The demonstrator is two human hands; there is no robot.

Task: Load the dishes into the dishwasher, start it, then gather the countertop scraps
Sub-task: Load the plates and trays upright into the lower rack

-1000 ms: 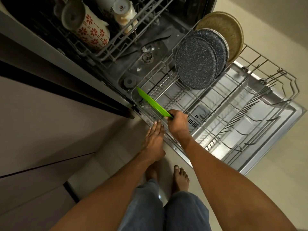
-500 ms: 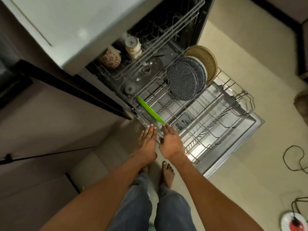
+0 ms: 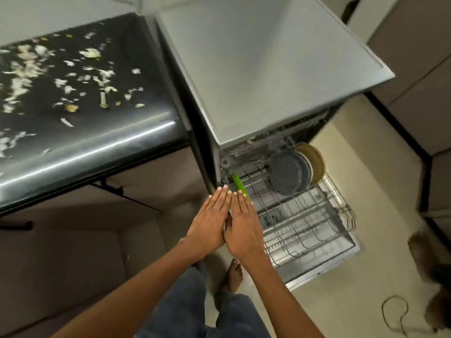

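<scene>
While hands (image 3: 228, 223) hover flat, green knife (image 3: 238, 182) just beyond fingertips

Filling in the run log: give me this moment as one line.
left hand: open, empty | right hand: open, empty | green knife: in lower rack | plates: upright | scraps: on countertop

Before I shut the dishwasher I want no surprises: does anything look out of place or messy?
Yes. Pale scraps lie scattered across the dark countertop. In the pulled-out lower rack, the green knife lies slanted along the near corner rather than standing like the plates.
</scene>
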